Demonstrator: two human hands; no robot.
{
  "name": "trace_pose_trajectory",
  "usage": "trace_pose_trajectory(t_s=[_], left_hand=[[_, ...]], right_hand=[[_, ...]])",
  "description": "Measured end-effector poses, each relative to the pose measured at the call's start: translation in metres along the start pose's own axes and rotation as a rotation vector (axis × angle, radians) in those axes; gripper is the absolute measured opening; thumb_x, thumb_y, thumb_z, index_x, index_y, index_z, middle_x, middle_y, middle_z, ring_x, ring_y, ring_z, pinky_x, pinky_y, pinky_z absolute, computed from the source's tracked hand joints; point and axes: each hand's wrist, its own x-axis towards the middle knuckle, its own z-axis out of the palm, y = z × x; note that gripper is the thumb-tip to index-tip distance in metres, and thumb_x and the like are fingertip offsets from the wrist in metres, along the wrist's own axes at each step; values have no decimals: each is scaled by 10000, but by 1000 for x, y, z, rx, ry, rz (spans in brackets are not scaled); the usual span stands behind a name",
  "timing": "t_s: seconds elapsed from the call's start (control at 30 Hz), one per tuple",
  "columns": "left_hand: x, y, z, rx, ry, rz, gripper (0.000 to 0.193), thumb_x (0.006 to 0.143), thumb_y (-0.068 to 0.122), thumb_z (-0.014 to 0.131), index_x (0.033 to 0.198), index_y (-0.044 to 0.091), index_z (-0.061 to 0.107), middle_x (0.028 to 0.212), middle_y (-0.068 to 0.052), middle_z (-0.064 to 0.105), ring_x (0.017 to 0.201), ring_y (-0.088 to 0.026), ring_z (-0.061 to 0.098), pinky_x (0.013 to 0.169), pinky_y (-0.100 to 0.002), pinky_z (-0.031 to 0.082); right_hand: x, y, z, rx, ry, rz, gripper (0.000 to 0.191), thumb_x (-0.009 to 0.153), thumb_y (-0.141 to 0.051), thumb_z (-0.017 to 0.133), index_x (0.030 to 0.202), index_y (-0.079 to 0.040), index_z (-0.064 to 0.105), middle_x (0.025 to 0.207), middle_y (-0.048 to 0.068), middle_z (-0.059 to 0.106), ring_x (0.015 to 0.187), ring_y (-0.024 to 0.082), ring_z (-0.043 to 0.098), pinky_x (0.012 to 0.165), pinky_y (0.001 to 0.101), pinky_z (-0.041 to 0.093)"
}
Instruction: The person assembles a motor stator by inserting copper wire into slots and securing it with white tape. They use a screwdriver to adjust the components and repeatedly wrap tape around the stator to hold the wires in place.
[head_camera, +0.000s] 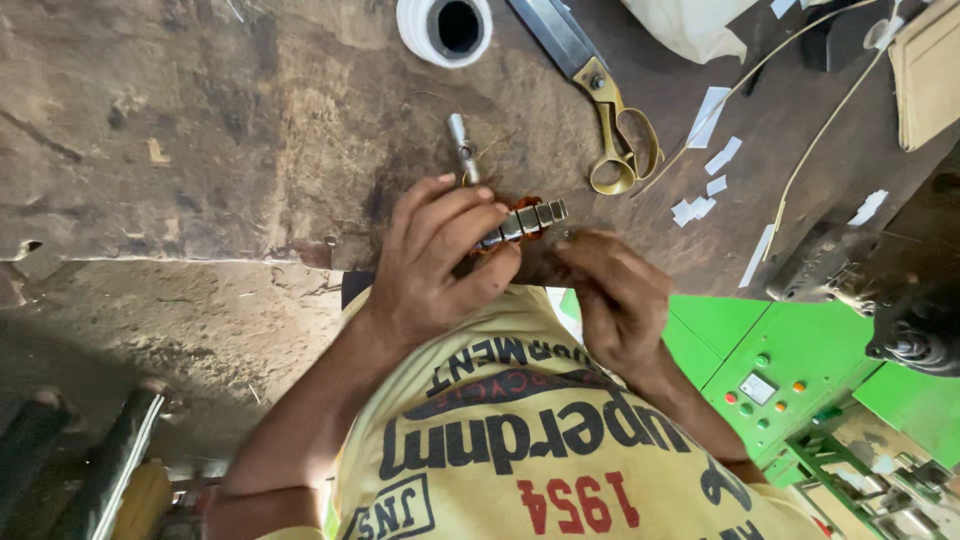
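Coil (522, 220), a small ribbed metal block with copper winding, is being held just above the near edge of the bench (200, 130), right in front of the body. It's pinched by the left hand (440, 262), fingers pressed together over the top and the thumb tucked under. The right hand (612, 298) is curled in at the coil's near end, but whether anything's actually pinched there can't be told, since the fingertips are hidden. Looks like the winding is being fiddled with mid-step, nothing finished yet. A steady left grip and fine fingertip work on the right would be called for next, probably. Scissors (620, 130), a white tape roll (445, 28) and a metal pin (462, 145) are left lying on the bench beyond.
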Motion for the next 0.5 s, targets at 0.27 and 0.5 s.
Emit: trace_pose_trajectory(t_s=[0.27, 0.5], left_hand=[[-21, -8, 11, 2, 52, 46, 148, 1002, 109, 784, 1107, 155, 690, 1322, -98, 557, 1233, -255, 599, 1068, -466, 555], [-20, -8, 11, 7, 85, 56, 166, 983, 120, 781, 1140, 159, 741, 1284, -89, 572, 1181, -268, 611, 992, -474, 556]], right_hand=[[-5, 12, 34, -82, 27, -80, 319, 941, 190, 557, 1229, 55, 579, 1058, 220, 663, 988, 374, 686, 935, 421, 553], [-2, 30, 52, -128, 128, -269, 310, 906, 209, 547, 1193, 93, 566, 983, 213, 649, 874, 358, 663, 876, 470, 534]])
